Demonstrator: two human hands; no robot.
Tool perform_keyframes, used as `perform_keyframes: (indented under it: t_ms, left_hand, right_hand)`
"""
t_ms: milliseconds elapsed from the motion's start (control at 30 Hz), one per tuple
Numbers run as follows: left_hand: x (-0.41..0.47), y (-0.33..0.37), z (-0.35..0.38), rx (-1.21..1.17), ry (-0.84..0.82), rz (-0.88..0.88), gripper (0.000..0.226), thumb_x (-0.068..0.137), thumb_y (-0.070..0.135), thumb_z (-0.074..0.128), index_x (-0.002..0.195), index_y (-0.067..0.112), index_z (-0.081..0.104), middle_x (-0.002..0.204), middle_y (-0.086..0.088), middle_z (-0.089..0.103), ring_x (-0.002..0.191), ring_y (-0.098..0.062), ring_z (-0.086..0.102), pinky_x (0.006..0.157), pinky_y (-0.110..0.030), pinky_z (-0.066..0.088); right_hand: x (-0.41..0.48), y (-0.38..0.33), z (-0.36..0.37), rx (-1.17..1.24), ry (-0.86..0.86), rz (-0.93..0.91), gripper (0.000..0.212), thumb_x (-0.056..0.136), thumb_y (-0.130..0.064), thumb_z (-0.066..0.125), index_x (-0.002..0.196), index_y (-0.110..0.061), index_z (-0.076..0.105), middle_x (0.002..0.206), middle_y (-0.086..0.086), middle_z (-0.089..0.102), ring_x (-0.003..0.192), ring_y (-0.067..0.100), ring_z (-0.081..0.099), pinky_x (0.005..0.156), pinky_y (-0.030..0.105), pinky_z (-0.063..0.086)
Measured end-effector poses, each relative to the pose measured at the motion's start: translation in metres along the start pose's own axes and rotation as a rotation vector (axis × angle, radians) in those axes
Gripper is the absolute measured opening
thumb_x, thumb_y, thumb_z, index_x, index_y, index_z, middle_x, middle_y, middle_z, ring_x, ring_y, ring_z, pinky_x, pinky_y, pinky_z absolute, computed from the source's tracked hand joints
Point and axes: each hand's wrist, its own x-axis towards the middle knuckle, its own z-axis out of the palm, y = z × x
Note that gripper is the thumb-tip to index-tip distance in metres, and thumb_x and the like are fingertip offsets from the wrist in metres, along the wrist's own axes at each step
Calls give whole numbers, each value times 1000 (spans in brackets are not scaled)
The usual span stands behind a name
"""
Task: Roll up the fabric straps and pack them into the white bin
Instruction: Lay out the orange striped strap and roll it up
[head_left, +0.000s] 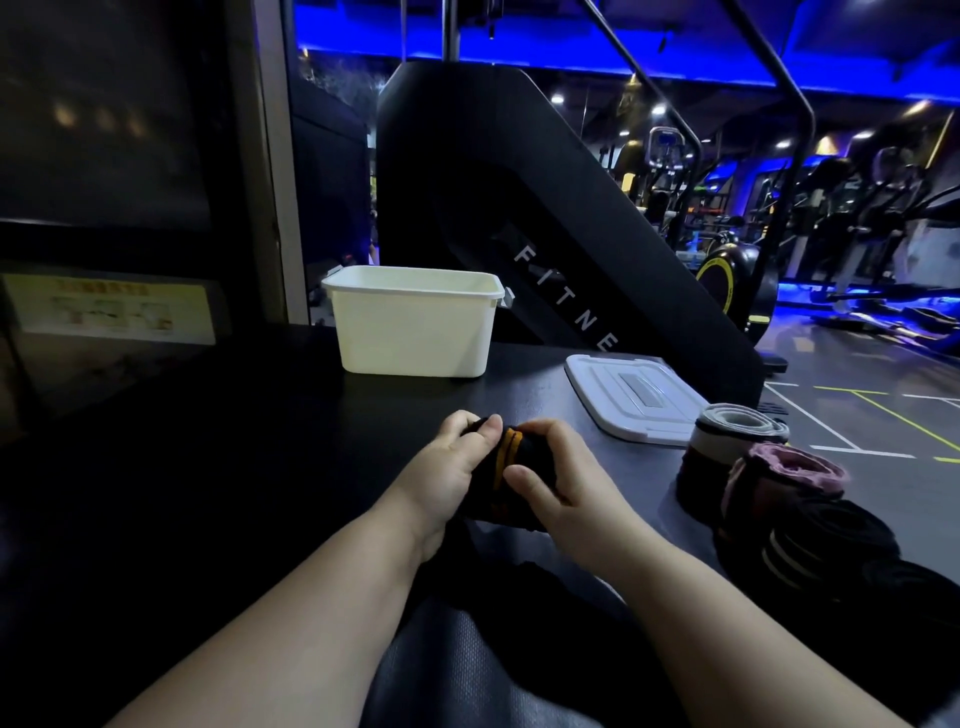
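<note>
A black fabric strap with orange stripes (511, 457) sits rolled between both hands above the dark table. My left hand (452, 470) grips its left side, thumb across the top. My right hand (561, 475) curls round its right side, thumb on the front. The strap's loose tail trails down toward me. The white bin (415, 325) stands open behind the hands; its inside is hidden from this angle. Several rolled straps lie at the right: a grey one (737, 423), a pink one (795, 467) and dark ones (810, 540).
The bin's white lid (636, 397) lies flat at the right, between the bin and the rolled straps. The dark table (234, 467) ends at the right, beyond the straps. A large black fitness machine (519, 208) rises behind the bin.
</note>
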Motion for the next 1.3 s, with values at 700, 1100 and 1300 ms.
perform_keyframes:
  t_ms: [700, 1100, 1300]
  left_hand:
    - [2, -7, -5, 382, 161, 203, 74, 49, 74, 64, 112, 37, 52, 108, 13, 61, 101, -4, 59, 88, -27, 48]
    - [14, -24, 20, 535, 16, 95, 42, 89, 20, 69, 125, 31, 52, 113, 10, 64, 103, -3, 60, 80, -2, 42]
    - [38, -15, 47, 727, -94, 94, 56, 87, 19, 68, 135, 32, 44, 115, 12, 62, 112, -9, 59, 98, -23, 44]
  right_hand:
    - [-2, 4, -19, -10, -48, 207, 36, 83, -25, 75, 115, -29, 58, 103, -11, 67, 95, 5, 62, 76, 10, 44]
    - [-8, 17, -51, 71, 60, 421, 36, 84, -10, 74, 103, -33, 54, 86, -12, 64, 74, -1, 60, 60, 4, 44]
    - [-5, 31, -57, 19, 183, 537, 42, 81, -20, 74, 115, -35, 54, 96, -12, 66, 91, 4, 63, 86, 20, 47]
